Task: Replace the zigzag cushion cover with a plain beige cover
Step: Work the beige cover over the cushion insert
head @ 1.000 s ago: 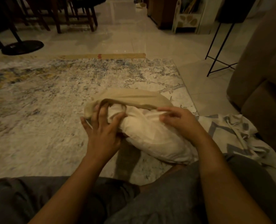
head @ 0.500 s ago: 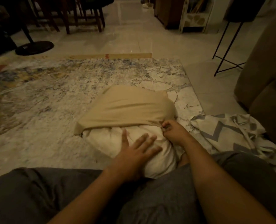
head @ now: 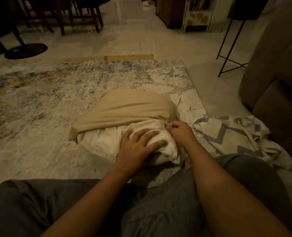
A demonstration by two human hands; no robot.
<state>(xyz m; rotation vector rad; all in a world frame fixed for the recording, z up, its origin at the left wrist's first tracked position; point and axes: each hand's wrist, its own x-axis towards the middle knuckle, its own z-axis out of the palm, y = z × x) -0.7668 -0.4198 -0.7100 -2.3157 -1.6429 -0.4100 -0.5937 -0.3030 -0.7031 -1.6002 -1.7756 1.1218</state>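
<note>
A white cushion insert (head: 106, 142) lies on the rug in front of my knees. The plain beige cover (head: 124, 110) is pulled over its far half; the near half is bare. My left hand (head: 136, 147) presses flat on the bare white end with fingers spread. My right hand (head: 179, 130) pinches the beige cover's edge at the insert's right side. The zigzag cover (head: 227, 134), white with grey chevrons, lies crumpled on the floor to the right, apart from both hands.
A mottled rug (head: 56, 100) covers the floor. A brown sofa (head: 278, 82) rises at the right. A black metal stand (head: 230, 48) is behind it, a round black base (head: 25, 50) and chair legs (head: 80, 19) at far left.
The beige cover has come further over the insert. My left hand left the cover's opening and now presses the bare white end; my right hand shifted to the cover's right edge.
</note>
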